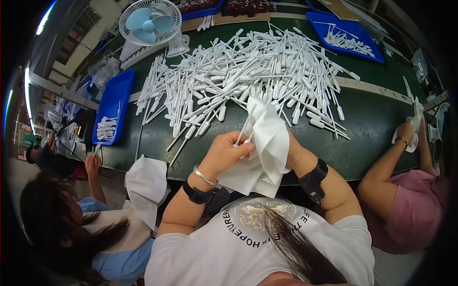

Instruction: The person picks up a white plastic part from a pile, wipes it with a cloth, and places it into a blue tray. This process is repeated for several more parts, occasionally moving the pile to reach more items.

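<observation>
My left hand [225,153] is closed, thumb pressed over the fingers, on a thin white plastic stick [244,127] that slants up beside a white cloth [269,138]. The stick appears to be the same kind as those in the heap ahead; its other end is hidden by the fingers. The cloth hangs in folds between my hands. My right hand [295,151] grips it from the right, with most of its fingers hidden behind the fabric. Just beyond my hands, a large heap of white sticks with thicker, bulb-like ends [248,71] spreads over the dark green table [367,124].
A blue tray [125,90] with sticks stands left, another blue tray [329,33] at the far right. A white fan [150,23] stands at the back left. Co-workers sit on both sides: one in light blue [121,260] beside a white cloth [147,186], one in pink [415,205].
</observation>
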Demonstrator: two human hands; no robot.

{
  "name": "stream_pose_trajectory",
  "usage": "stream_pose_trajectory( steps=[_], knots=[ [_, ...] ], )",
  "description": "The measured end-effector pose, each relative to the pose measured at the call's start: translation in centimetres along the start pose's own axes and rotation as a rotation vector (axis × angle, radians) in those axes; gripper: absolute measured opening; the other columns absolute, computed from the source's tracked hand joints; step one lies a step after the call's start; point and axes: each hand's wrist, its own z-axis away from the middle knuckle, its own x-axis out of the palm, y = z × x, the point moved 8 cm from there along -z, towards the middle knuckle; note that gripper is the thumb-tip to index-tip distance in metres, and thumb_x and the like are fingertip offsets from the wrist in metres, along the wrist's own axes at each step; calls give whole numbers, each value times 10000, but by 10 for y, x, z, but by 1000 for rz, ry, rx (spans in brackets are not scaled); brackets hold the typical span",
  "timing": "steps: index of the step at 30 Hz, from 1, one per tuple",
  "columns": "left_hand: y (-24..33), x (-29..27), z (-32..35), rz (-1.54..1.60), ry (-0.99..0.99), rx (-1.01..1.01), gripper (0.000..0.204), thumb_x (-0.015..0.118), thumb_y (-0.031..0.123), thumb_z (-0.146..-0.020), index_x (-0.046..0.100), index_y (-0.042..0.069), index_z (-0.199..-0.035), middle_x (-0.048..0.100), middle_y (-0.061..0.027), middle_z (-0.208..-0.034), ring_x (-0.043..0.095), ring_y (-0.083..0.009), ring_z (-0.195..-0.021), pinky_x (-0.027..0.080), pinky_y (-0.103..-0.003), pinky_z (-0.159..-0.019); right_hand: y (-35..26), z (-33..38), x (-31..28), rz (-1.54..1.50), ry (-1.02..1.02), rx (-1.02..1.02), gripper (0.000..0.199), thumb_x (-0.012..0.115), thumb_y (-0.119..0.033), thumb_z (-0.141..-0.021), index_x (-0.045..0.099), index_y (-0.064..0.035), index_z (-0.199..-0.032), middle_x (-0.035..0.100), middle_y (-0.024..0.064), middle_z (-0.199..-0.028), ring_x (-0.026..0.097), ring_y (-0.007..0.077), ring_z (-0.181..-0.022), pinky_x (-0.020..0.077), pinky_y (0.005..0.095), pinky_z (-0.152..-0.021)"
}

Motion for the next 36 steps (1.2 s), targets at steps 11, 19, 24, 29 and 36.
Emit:
stream_pose_trajectory(
  steps=[11,19,24,29,36],
  knots=[
    [1,6,11,75,43,158,137,585,100,-758,587,-1,-850,521,33,-629,413,-22,-508,330,-167,-451,-7,0,7,-41,67,-47,286,558,-96,-789,496,-42,-1063,551,49,-954,551,132,-823,472,262,-692],
    [32,3,36,-327,255,478,116,589,54,-704,584,-2,-805,534,7,-615,447,-50,-498,378,-201,-466,-7,7,15,137,-169,-36,494,627,-90,-728,417,-38,-1172,536,67,-1017,544,144,-886,471,275,-735],
    [39,4,43,-520,392,656,109,590,37,-677,582,9,-782,540,-35,-619,457,-73,-471,374,-210,-449,-14,5,19,100,-123,-119,520,644,-107,-718,416,-43,-1181,530,63,-1032,527,143,-920,447,285,-787],
    [40,4,45,-561,438,664,118,626,78,-666,593,41,-773,563,-98,-649,538,-227,-501,424,-289,-453,-24,3,21,347,-134,-249,534,642,-120,-726,403,-47,-1197,523,54,-1040,511,136,-935,422,289,-824],
    [38,3,46,-567,421,685,93,613,74,-678,586,37,-759,556,-91,-637,521,-224,-485,415,-279,-449,-16,4,21,292,-153,-230,505,636,-118,-731,416,-44,-1179,528,49,-1026,510,126,-918,426,277,-807]
  ],
)
